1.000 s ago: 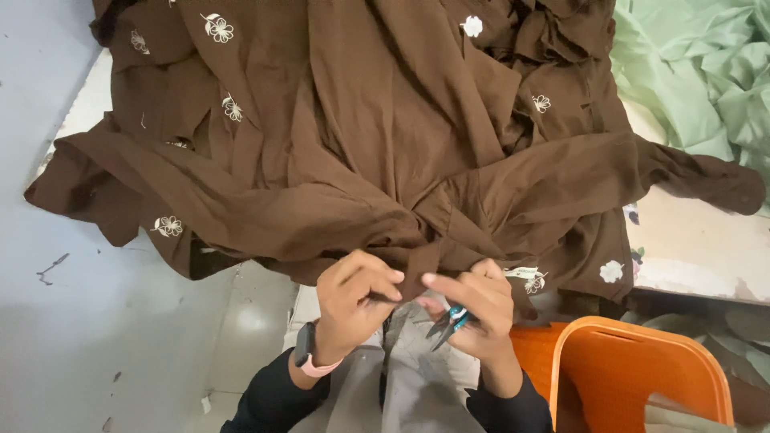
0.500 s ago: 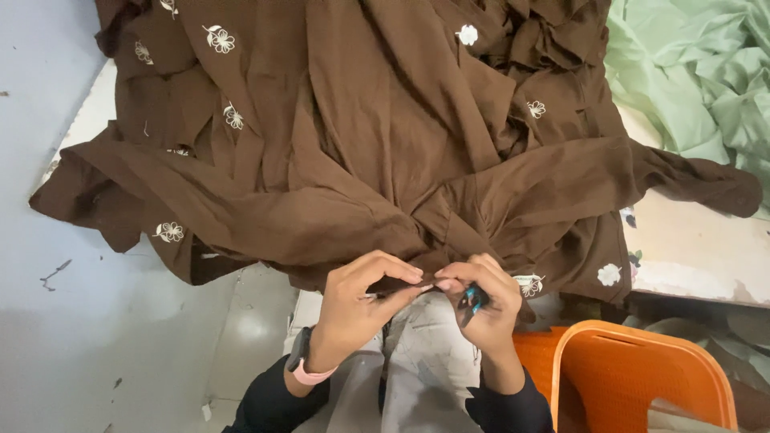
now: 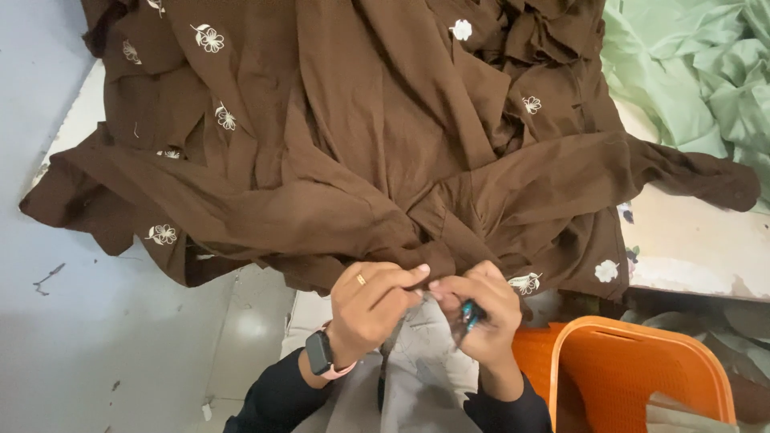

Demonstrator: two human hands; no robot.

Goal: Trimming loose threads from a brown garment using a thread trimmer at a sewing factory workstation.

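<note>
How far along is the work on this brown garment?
Done: nothing visibly finished. In hand: the left hand pinches the brown garment at its near edge while the right hand holds a small teal-handled tool there. Left: cannot tell; the rest lies bunched.

Brown garment (image 3: 361,160): soft matt woven cloth, wrinkled, with stitched white flowers; green fabric (image 3: 698,72): matt cloth, creased; orange basket (image 3: 642,377): smooth, faintly glossy plastic; floor (image 3: 88,345): smooth, slightly shiny.

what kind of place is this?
Likely a garment workshop, at a finishing or thread-trimming bench. Brown embroidered garments are heaped on a worktable, with green fabric piled beside; the right hand holds a small cutting tool at a hem.
</note>
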